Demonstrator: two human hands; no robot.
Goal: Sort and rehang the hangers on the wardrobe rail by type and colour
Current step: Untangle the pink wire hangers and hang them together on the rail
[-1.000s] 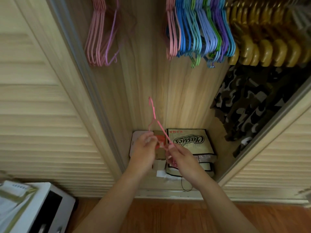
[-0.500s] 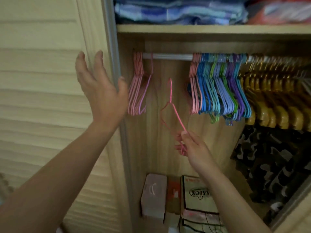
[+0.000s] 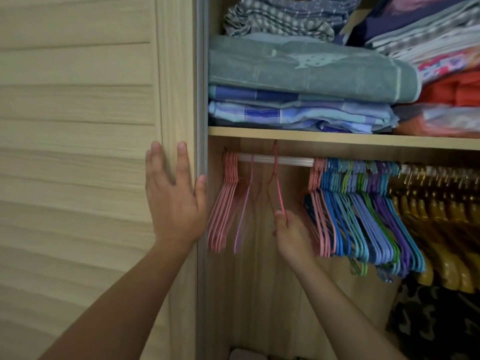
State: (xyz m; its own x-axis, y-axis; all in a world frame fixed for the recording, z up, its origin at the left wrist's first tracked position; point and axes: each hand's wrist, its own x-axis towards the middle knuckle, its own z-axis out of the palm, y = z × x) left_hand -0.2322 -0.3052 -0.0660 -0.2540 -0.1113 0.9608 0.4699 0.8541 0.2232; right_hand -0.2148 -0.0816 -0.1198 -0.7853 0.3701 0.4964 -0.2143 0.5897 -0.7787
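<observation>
My right hand (image 3: 291, 233) pinches the lower arm of a thin pink wire hanger (image 3: 275, 183), whose hook reaches up to the silver wardrobe rail (image 3: 285, 160). A bunch of pink hangers (image 3: 224, 203) hangs at the rail's left end, with one lilac hanger (image 3: 242, 211) beside it. Further right hang a few more pink hangers (image 3: 318, 211), then a dense row of blue, green and purple hangers (image 3: 368, 219), then yellow wooden hangers (image 3: 441, 229). My left hand (image 3: 174, 201) lies flat and open on the edge of the louvred door (image 3: 78, 152).
A shelf (image 3: 337, 137) just above the rail carries folded blankets and linen (image 3: 298, 74). A camouflage garment (image 3: 436, 323) hangs low at the right. The wardrobe's wooden back panel shows between the two pink groups.
The view has tilted up from the wardrobe floor. My right hand has lifted the pink hanger up to the rail. My left hand has let go of it and settled flat on the door edge.
</observation>
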